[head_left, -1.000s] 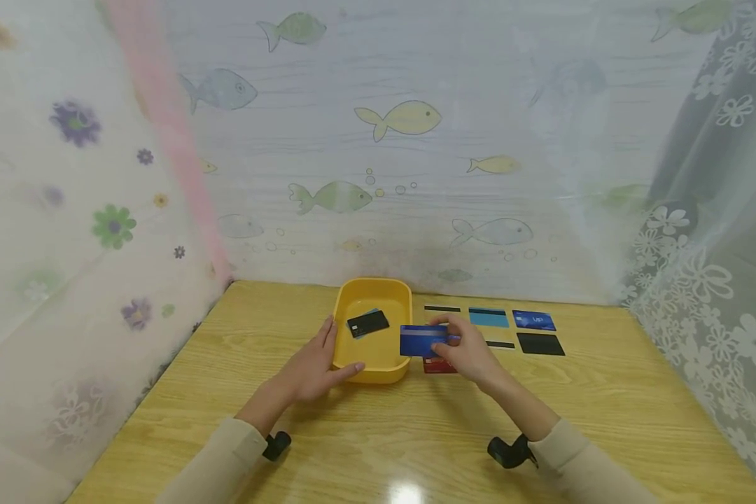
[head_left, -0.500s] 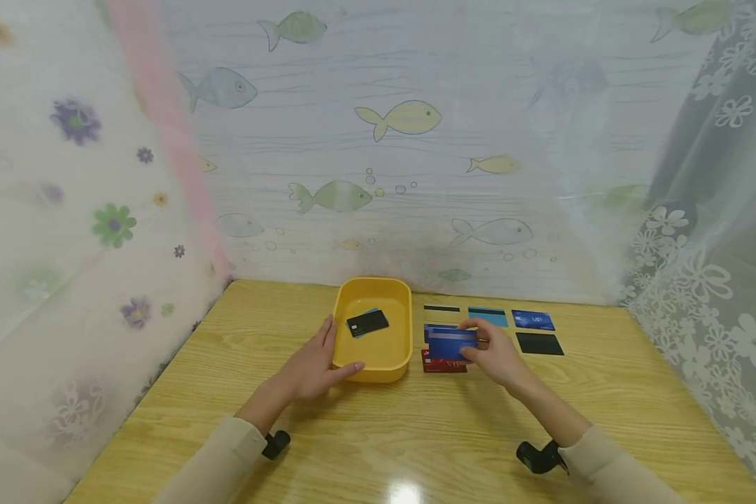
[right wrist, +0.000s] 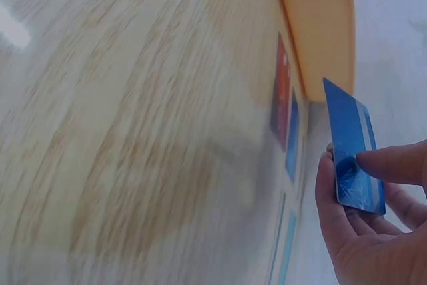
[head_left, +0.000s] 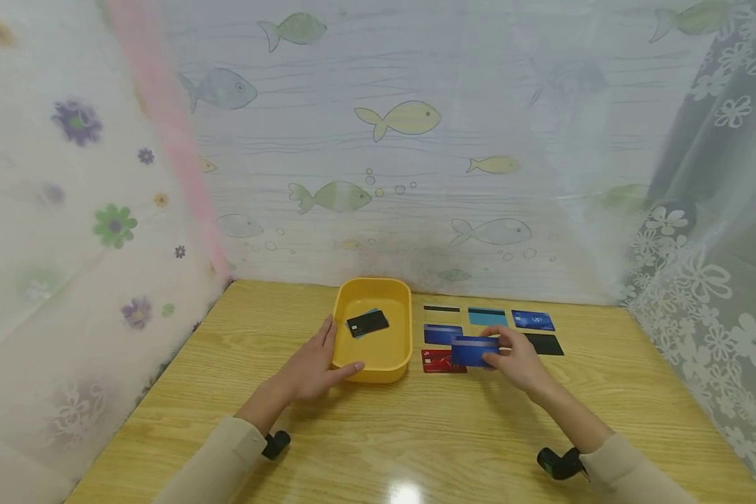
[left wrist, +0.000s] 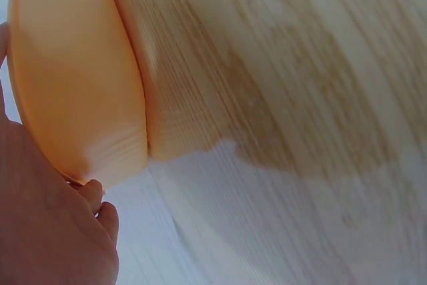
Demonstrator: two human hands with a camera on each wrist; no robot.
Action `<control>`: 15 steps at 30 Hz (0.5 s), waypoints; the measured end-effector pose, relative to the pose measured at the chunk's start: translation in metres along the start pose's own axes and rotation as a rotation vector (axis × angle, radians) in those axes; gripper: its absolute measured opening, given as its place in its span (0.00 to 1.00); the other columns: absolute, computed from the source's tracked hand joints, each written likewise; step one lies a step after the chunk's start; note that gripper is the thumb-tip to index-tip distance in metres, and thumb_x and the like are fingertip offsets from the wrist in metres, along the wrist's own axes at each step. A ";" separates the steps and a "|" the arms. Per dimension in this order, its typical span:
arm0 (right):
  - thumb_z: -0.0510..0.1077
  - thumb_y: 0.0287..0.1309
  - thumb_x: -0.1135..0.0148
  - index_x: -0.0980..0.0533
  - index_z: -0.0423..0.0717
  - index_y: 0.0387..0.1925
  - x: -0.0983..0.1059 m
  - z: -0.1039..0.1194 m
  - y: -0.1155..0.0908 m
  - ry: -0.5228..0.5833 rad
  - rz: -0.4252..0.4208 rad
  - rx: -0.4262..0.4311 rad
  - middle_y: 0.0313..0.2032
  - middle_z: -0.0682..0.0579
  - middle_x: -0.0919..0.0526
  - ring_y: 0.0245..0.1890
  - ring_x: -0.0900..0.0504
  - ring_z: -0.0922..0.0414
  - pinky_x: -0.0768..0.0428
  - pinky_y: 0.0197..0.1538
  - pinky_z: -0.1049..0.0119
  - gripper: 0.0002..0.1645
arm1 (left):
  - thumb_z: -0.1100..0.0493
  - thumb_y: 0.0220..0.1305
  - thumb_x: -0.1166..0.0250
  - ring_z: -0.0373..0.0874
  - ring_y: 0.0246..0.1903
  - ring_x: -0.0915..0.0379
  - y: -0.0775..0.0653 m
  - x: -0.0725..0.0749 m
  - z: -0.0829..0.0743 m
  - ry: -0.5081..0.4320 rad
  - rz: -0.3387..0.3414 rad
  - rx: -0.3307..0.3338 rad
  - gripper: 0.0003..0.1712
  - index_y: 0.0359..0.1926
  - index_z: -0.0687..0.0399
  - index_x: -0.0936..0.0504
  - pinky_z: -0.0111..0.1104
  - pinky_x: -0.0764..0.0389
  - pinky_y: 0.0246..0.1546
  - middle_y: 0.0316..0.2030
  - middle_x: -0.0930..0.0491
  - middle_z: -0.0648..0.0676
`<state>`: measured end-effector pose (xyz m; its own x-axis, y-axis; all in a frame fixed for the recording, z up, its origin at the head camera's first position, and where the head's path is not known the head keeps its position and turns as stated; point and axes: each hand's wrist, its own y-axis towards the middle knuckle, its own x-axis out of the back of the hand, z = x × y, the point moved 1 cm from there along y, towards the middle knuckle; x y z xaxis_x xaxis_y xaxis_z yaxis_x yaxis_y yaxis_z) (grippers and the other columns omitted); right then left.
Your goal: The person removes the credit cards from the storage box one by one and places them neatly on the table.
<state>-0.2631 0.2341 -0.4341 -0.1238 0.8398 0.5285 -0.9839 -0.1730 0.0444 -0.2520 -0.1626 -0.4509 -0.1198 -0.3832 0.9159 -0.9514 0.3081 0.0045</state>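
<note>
My right hand (head_left: 518,360) pinches a blue card (head_left: 472,351) with a pale stripe between thumb and fingers. In the head view this card overlaps the right end of a red VIP card (head_left: 437,361) on the table. The right wrist view shows the blue card (right wrist: 349,148) tilted and raised off the wood. My left hand (head_left: 311,364) holds the yellow tray (head_left: 378,376) at its near left corner, thumb over the front rim and fingers along the left side. Inside the tray, a black card (head_left: 369,324) lies on a light blue one, which is mostly covered.
Right of the tray lie another blue card (head_left: 442,334), a gold-toned card (head_left: 442,313) with a dark stripe, a light blue card (head_left: 488,317), a blue VIP card (head_left: 533,320) and a black card (head_left: 547,344). Behind the table (head_left: 365,448) hangs a fish-patterned curtain (head_left: 403,210).
My right hand has moved right and slightly toward me with the blue card, away from the tray's edge, uncovering the blue and red cards on the table. The left hand has stayed put.
</note>
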 end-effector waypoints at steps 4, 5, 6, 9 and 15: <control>0.31 0.64 0.35 0.23 0.36 0.55 0.007 -0.007 -0.003 -0.044 -0.003 -0.007 0.54 0.34 0.21 0.47 0.20 0.45 0.18 0.50 0.52 0.18 | 0.17 0.64 0.52 0.61 0.78 0.55 0.000 0.000 0.000 -0.007 0.006 -0.002 0.68 0.81 0.67 0.60 0.54 0.42 0.74 0.81 0.64 0.64; 0.31 0.64 0.36 0.24 0.35 0.55 0.009 -0.008 -0.004 -0.043 0.000 -0.006 0.55 0.33 0.21 0.47 0.19 0.45 0.18 0.48 0.54 0.18 | 0.17 0.64 0.52 0.61 0.78 0.55 -0.001 0.001 0.000 -0.004 0.008 0.001 0.68 0.81 0.66 0.60 0.53 0.42 0.74 0.81 0.64 0.64; 0.31 0.64 0.36 0.24 0.34 0.55 0.011 -0.010 -0.004 -0.041 0.002 -0.010 0.55 0.32 0.21 0.48 0.19 0.44 0.17 0.47 0.55 0.18 | 0.18 0.64 0.52 0.61 0.78 0.55 -0.001 0.001 -0.001 -0.005 0.009 0.000 0.68 0.81 0.67 0.60 0.54 0.42 0.74 0.81 0.64 0.64; 0.31 0.64 0.36 0.25 0.33 0.56 0.016 -0.016 -0.006 -0.037 0.008 -0.018 0.58 0.30 0.22 0.50 0.19 0.42 0.17 0.46 0.56 0.19 | 0.18 0.65 0.52 0.61 0.78 0.55 -0.002 0.003 -0.003 -0.008 0.011 0.002 0.68 0.81 0.67 0.60 0.53 0.42 0.74 0.81 0.65 0.64; 0.31 0.64 0.37 0.24 0.33 0.55 0.021 -0.026 -0.007 -0.061 0.020 -0.037 0.59 0.30 0.24 0.56 0.24 0.38 0.19 0.52 0.49 0.18 | 0.16 0.63 0.54 0.60 0.79 0.57 -0.003 0.004 -0.004 -0.007 0.022 0.013 0.69 0.81 0.65 0.61 0.51 0.44 0.75 0.81 0.67 0.62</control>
<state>-0.2626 0.2667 -0.4455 -0.1366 0.8032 0.5798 -0.9855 -0.1696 0.0027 -0.2480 -0.1612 -0.4456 -0.1425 -0.3824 0.9129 -0.9522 0.3048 -0.0210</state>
